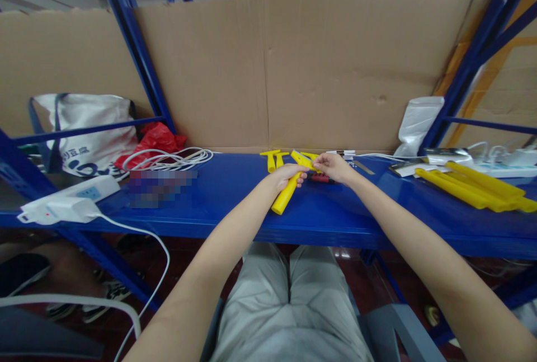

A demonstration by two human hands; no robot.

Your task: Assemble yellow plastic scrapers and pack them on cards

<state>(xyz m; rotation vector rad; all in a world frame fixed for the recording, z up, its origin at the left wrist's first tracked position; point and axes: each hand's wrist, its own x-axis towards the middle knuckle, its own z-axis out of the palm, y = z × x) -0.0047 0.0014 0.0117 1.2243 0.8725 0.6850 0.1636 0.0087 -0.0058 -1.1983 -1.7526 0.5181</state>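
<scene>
My left hand (288, 174) is closed round the handle of a yellow plastic scraper (284, 196), held just above the blue shelf (235, 205). My right hand (333, 166) pinches the scraper's head end (302, 159) with closed fingers. Two more yellow T-shaped scrapers (272, 158) lie on the shelf just behind my hands. A small dark red and black object (321, 179) lies under my right hand. A thin metal blade (364, 167) rests to the right of my right hand.
Several yellow handles (474, 188) lie at the right, near white power strips and cables (503, 158). A coiled white cable (168, 158), red bag (156, 138), white tote bag (90, 132) and power strip (71, 200) sit at the left. Cardboard (293, 71) backs the shelf.
</scene>
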